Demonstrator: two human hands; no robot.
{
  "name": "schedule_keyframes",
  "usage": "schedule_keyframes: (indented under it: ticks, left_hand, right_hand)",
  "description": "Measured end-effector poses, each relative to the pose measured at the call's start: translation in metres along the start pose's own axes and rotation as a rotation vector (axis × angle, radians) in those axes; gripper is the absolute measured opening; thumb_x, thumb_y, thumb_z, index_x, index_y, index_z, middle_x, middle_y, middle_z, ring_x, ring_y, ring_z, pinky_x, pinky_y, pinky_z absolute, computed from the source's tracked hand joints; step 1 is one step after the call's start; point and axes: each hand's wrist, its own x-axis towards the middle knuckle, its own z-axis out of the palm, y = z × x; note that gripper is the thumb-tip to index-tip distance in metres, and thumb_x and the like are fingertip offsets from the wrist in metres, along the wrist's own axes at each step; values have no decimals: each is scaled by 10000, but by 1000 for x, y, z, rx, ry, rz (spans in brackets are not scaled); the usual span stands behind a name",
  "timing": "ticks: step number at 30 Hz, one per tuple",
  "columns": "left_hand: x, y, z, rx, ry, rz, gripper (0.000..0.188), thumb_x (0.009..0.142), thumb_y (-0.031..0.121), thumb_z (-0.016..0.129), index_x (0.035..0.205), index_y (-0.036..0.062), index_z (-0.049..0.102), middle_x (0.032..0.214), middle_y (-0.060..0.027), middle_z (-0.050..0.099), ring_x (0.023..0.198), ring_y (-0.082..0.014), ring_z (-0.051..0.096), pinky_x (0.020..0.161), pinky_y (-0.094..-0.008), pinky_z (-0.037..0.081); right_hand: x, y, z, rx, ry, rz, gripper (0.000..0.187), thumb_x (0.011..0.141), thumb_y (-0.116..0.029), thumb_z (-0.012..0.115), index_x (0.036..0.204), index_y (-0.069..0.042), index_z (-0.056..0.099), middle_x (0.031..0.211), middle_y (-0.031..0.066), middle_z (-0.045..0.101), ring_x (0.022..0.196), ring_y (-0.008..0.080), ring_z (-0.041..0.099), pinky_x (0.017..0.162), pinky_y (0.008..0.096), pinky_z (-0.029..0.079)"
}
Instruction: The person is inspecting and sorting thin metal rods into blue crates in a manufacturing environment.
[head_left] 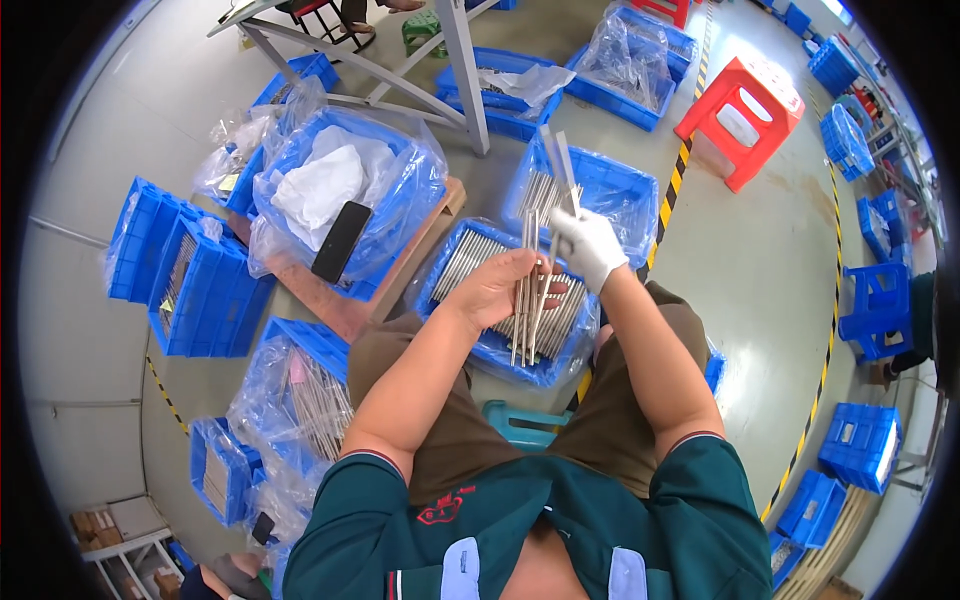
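Many blue bins [225, 310] stood on the left. Next came some thin sticks [315, 405] in clear plastic, then a big bin [408, 190] with a white cloth [320, 188] and a black phone [341, 242]. After that, in front of the person, was the near bin [535, 374], full of shiny rods [462, 262] lying in rows.

The bare left hand [492, 290] was over this bin. Its fingers were closed around a small bunch of rods [525, 325], with the thumb on top. The right hand [590, 246], in a white glove, had its fingers wrapped around a few long metal pieces [560, 165] that poked up past it.

A bit farther off, the far bin [625, 190] had rods [540, 190] only on its left side. So the job looked partly done: one small bunch was in hand, and lots of rods were left in the bins. Which bin had the finished ones, I could not tell. Last, on the right, stood a red stool [735, 130].
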Motion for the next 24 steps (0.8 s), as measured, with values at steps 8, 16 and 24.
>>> schedule_keyframes:
  ticks: [8,16,24]
  left_hand:
    - [4,-3,-10,-13,6,-38,282,855,331,620,908,54,618,823,-8,535,635,-111,449,559,-254,393]
    - [6,20,-23,-25,272,217,252,849,297,634,904,53,609,808,-13,536,647,-108,483,565,-270,419]
    - [11,40,-39,-320,393,498,326,812,330,677,945,54,567,659,12,430,557,-114,428,532,-276,389]
  right_hand:
    - [0,-3,15,-790,-30,-214,440,795,-481,563,824,-54,664,718,170,627,712,343,618,675,391,475]
    - [-12,-7,3,-593,47,-97,406,839,-404,533,774,-16,632,609,110,587,603,211,592,608,323,451]
    - [-35,-1,8,-493,-163,-65,349,875,-334,500,826,-11,622,565,54,565,545,127,557,564,266,437]
